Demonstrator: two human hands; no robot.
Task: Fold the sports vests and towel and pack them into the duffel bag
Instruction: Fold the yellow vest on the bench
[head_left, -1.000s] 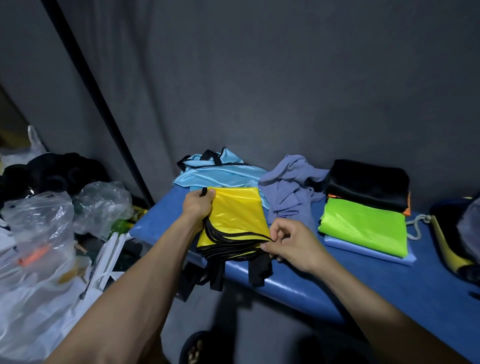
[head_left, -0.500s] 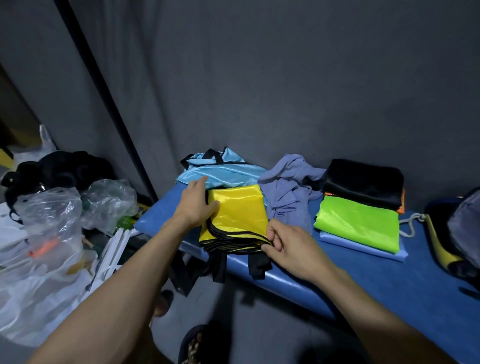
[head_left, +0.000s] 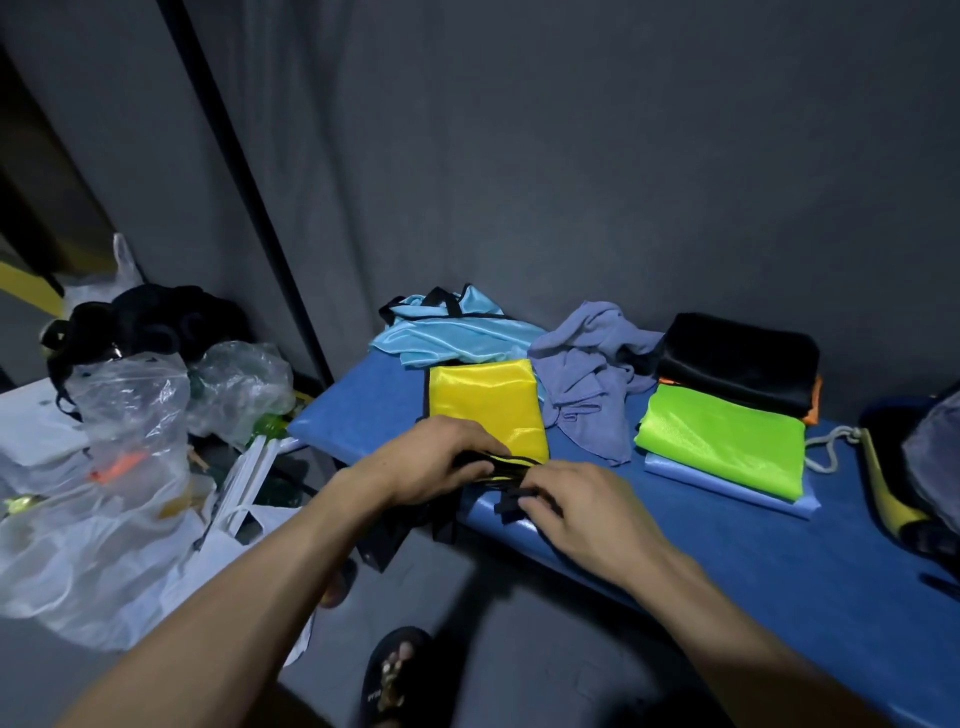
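Way off to the left of the left hand there's a heap of clear plastic bags with some black stuff piled behind. The left hand sits on the near edge of the folded yellow vest, fingers curled round its black trim, and just right of it the right hand pinches a black strap end at the front lip of the blue bench. Beyond both hands, against the wall, lies a rumpled light-blue vest, and past the right hand's knuckles is the crumpled grey-blue towel (not folded yet). Further right of that hand sits a folded neon-green vest on a pale blue one, with a black folded piece behind it. The duffel bag is at the far right edge, only partly in view.
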